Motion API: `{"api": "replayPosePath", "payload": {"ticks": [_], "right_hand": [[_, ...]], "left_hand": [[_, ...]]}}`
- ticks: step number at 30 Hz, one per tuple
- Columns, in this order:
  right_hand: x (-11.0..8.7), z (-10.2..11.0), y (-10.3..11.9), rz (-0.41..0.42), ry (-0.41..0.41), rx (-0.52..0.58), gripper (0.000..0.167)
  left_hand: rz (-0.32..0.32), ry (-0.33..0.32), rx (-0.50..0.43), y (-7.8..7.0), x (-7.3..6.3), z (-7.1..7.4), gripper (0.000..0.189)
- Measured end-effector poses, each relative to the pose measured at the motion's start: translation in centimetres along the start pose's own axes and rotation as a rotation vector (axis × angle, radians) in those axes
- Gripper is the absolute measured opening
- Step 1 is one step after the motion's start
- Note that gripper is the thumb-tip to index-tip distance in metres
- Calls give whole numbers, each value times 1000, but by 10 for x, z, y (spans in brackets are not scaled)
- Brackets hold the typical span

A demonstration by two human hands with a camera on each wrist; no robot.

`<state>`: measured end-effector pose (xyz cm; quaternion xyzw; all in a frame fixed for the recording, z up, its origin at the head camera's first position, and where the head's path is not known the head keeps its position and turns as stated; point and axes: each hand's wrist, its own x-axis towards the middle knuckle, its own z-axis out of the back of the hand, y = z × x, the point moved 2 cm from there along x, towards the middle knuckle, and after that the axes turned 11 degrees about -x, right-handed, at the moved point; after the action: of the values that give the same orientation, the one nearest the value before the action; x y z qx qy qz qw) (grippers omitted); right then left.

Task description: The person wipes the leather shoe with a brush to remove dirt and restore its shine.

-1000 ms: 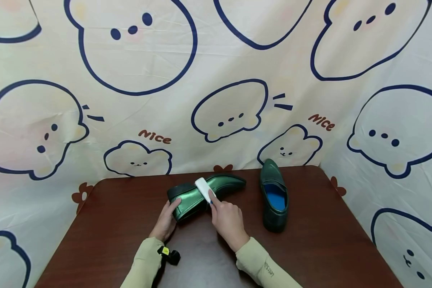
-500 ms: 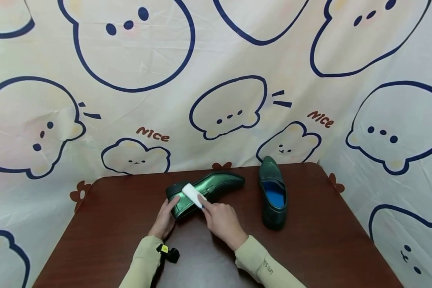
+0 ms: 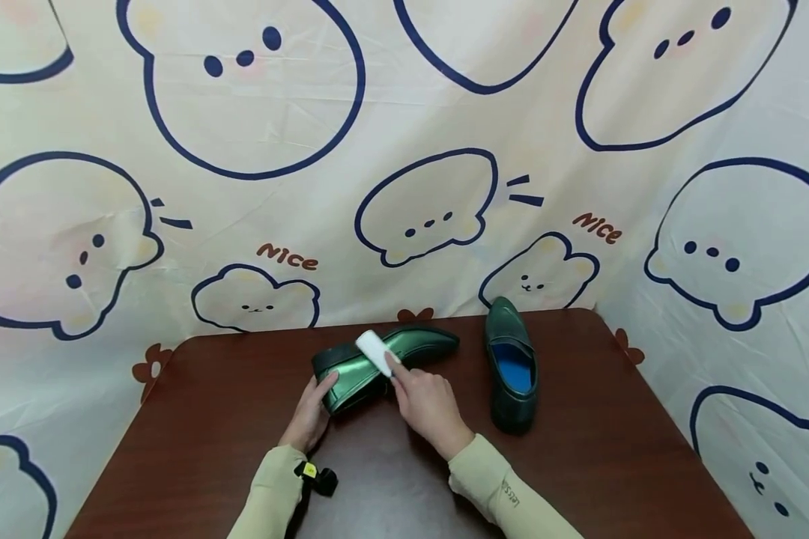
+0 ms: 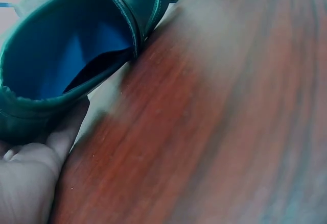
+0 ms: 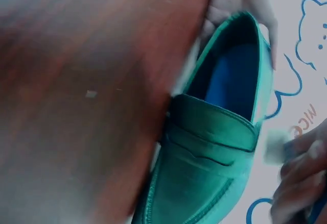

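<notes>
A green loafer [image 3: 414,343] lies on its side, its heel end to the left and its toe to the right. My left hand [image 3: 305,419] grips the heel, thumb on the upward-facing side. In the left wrist view, the loafer's blue lining shows above the left hand [image 4: 30,173]. My right hand [image 3: 431,412] holds a white oblong brush [image 3: 374,350] against the loafer's upward-facing side, near the middle. Its bristles cannot be made out. The right wrist view shows the loafer's strap and opening [image 5: 204,178], with the right hand [image 5: 301,183] blurred at the edge.
The matching green loafer [image 3: 508,329] stands upright to the right, blue insole showing, toe toward the back. Both lie on a brown wooden table [image 3: 600,464]. A cartoon-printed cloth [image 3: 431,120] hangs close behind the table's back edge and along the sides.
The right hand first slid the brush left toward the heel, then back up and right to the loafer's middle. The left hand and the loafer have stayed nearly still.
</notes>
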<state>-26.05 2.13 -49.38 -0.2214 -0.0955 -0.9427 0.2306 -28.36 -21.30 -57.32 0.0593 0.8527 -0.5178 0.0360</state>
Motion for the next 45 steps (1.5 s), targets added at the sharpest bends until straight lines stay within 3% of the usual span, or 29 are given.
{"api": "replayPosePath", "payload": {"ticks": [3,6,17,29,35,45], "right_hand": [[-3,-4,8,123,20,33,48],[-4,-8,10,154,19,26,49],[1,-5,-10,14,5,-104,48],[2,-1,-26,-106,-40,-131,46],[2,-1,-34,-121,-9,-127,48],[2,4,-28,-98,29,-64,47]], "left_hand": [[-14,-26,-11,-1,0,0,61],[-14,-41,-18,-4,2,0,60],[-4,-17,19,-7,5,-1,65],[12,15,11,0,6,-4,71],[-1,15,5,1,5,-3,65],[-12,13,3,1,2,-2,65]]}}
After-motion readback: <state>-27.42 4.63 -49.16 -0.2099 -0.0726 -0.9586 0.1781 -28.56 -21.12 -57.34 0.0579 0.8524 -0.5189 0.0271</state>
